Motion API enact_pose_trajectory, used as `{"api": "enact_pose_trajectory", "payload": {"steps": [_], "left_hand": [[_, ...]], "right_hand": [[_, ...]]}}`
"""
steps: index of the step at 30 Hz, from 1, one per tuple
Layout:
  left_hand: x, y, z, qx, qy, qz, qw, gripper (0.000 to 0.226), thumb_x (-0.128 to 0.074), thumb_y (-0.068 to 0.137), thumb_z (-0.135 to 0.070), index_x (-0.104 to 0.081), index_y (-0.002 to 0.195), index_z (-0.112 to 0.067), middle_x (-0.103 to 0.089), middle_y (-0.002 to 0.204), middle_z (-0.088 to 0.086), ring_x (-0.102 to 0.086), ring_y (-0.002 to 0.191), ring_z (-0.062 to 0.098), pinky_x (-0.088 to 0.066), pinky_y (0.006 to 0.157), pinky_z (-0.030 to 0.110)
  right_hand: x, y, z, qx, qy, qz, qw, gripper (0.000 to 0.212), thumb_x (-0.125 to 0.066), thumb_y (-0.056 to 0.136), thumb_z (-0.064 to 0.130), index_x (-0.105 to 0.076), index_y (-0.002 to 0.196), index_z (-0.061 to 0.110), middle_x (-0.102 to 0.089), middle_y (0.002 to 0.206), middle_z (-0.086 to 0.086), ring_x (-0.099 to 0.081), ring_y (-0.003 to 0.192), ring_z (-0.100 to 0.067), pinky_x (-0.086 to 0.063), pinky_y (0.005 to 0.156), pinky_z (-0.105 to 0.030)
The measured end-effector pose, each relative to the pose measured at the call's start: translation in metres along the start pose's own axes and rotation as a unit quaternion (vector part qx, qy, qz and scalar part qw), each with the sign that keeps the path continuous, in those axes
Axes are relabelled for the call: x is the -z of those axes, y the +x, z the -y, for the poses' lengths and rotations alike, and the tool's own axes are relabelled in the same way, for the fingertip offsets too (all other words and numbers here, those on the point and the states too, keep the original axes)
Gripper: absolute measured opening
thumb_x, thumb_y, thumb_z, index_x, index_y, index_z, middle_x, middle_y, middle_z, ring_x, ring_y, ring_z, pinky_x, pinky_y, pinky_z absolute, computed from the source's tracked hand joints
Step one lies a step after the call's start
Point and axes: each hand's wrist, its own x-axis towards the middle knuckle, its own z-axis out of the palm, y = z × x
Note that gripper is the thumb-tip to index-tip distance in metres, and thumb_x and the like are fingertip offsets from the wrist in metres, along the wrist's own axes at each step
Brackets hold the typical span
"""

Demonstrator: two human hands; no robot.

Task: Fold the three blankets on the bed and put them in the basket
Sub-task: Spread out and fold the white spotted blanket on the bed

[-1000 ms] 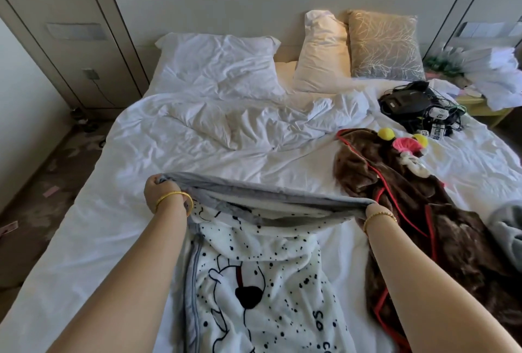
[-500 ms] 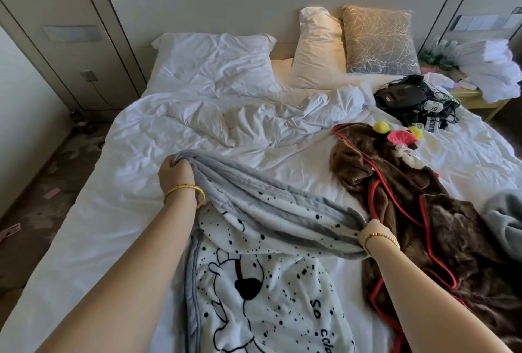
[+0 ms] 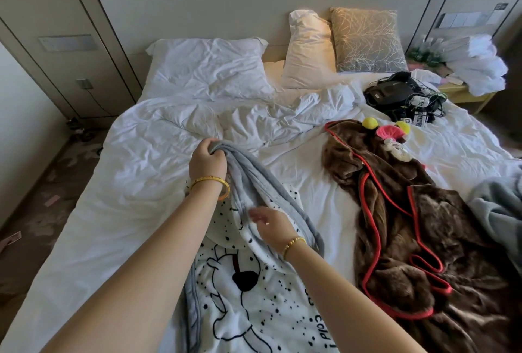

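Three blankets lie on the bed (image 3: pixel 118 211): a white spotted blanket (image 3: pixel 254 302) with a cartoon print and grey edging at lower centre, a brown blanket (image 3: pixel 395 239) trimmed in red at right, and a grey blanket (image 3: pixel 500 206) showing only partly at the right edge. Three pillows sit at the head of the bed in the upper part of the frame: one white, one cream, one patterned in grey and gold. Both forearms reach in from the bottom edge, each wrist with one gold bracelet. The left hand (image 3: pixel 207 160) is raised at centre, its fingers curled tightly round a bunched grey edge of the spotted blanket. The right hand (image 3: pixel 269 225) is lower, just below it, fingers loosely spread over the same fold; whether it pinches the cloth cannot be told. No basket is in view.
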Motion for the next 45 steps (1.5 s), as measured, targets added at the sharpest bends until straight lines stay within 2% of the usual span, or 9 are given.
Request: {"api": "enact_pose_trajectory", "payload": {"steps": [6,9,11,15,20,27,32,39,45], "left_hand": [[0.008,0.002,-0.017,-0.021,-0.007,0.012,1.000,0.028,-0.038,0.082,-0.006,-0.057,0.091,-0.024,-0.058,0.083,0.004,-0.052,0.066,0.025,-0.052,0.065,0.038],[0.008,0.000,-0.023,-0.022,-0.017,0.014,1.000,0.029,-0.037,0.083,-0.005,-0.055,0.090,-0.028,-0.054,0.072,-0.005,-0.051,0.055,0.017,-0.046,0.050,0.026],[0.009,0.000,-0.024,-0.028,-0.016,0.017,0.999,0.030,-0.037,0.083,-0.005,-0.056,0.089,-0.028,-0.055,0.071,-0.003,-0.052,0.054,0.017,-0.044,0.049,0.025],[0.017,0.003,-0.018,-0.038,0.031,0.005,0.999,0.031,-0.036,0.079,-0.007,-0.058,0.086,-0.027,-0.063,0.084,0.004,-0.060,0.069,0.027,-0.053,0.068,0.034],[0.013,-0.005,-0.012,-0.055,0.034,0.036,0.997,0.032,-0.035,0.077,-0.004,-0.055,0.079,-0.029,-0.058,0.070,-0.002,-0.055,0.050,0.018,-0.042,0.048,0.022],[0.015,-0.006,-0.019,-0.068,-0.012,0.088,0.994,0.044,-0.034,0.075,-0.001,-0.058,0.074,-0.039,-0.055,0.058,-0.002,-0.047,0.036,0.009,-0.040,0.044,0.020],[0.021,0.001,-0.018,-0.045,-0.053,0.064,0.996,0.043,-0.034,0.077,-0.002,-0.062,0.076,-0.035,-0.054,0.059,-0.004,-0.044,0.031,0.005,-0.035,0.037,0.015],[0.039,0.016,-0.011,0.035,-0.150,-0.055,0.987,0.040,-0.033,0.081,-0.004,-0.060,0.081,-0.033,-0.057,0.081,0.001,-0.048,0.048,0.011,-0.035,0.034,0.012],[0.061,0.028,0.007,0.062,-0.165,-0.141,0.974,0.039,-0.033,0.079,-0.006,-0.060,0.073,-0.033,-0.063,0.085,0.004,-0.049,0.046,0.013,-0.036,0.035,0.014]], "right_hand": [[-0.005,-0.001,0.009,-0.019,0.050,0.052,0.997,0.054,-0.036,0.087,0.001,-0.040,0.137,0.022,-0.049,0.124,0.009,-0.057,0.104,-0.015,-0.048,0.079,-0.012],[-0.010,0.006,0.012,-0.033,0.000,0.100,0.994,0.008,-0.044,0.090,0.014,-0.050,0.095,0.018,-0.051,0.097,0.001,-0.049,0.086,-0.015,-0.043,0.082,-0.030],[-0.008,0.007,0.006,-0.053,-0.076,0.130,0.987,0.021,-0.052,0.088,0.026,-0.038,0.072,0.022,-0.041,0.075,0.005,-0.041,0.075,-0.015,-0.037,0.079,-0.033],[0.008,-0.004,-0.026,-0.085,-0.124,0.102,0.983,0.024,-0.056,0.086,0.035,-0.044,0.101,0.021,-0.054,0.086,0.004,-0.053,0.085,-0.020,-0.044,0.087,-0.035],[0.020,-0.006,-0.040,-0.105,-0.052,0.079,0.990,0.068,-0.065,0.082,0.037,-0.024,0.134,0.024,-0.052,0.077,0.007,-0.054,0.077,-0.015,-0.045,0.071,-0.028],[0.025,0.014,-0.027,-0.075,-0.124,0.088,0.986,0.079,-0.067,0.075,0.052,-0.031,0.140,0.026,-0.034,0.136,-0.005,-0.030,0.129,-0.026,-0.031,0.108,-0.042],[0.019,0.017,-0.011,-0.059,-0.082,0.134,0.986,0.026,-0.063,0.080,0.038,-0.042,0.078,0.024,-0.048,0.082,0.003,-0.048,0.078,-0.017,-0.043,0.081,-0.034],[0.010,0.003,-0.031,-0.095,-0.227,0.188,0.951,0.020,-0.044,0.085,0.026,-0.041,0.065,0.026,-0.046,0.067,0.007,-0.050,0.078,-0.018,-0.033,0.095,-0.038],[0.021,-0.020,-0.087,-0.169,-0.254,0.179,0.935,0.009,-0.040,0.082,0.017,-0.047,0.083,0.023,-0.044,0.072,0.009,-0.047,0.085,-0.018,-0.032,0.099,-0.037]]}}
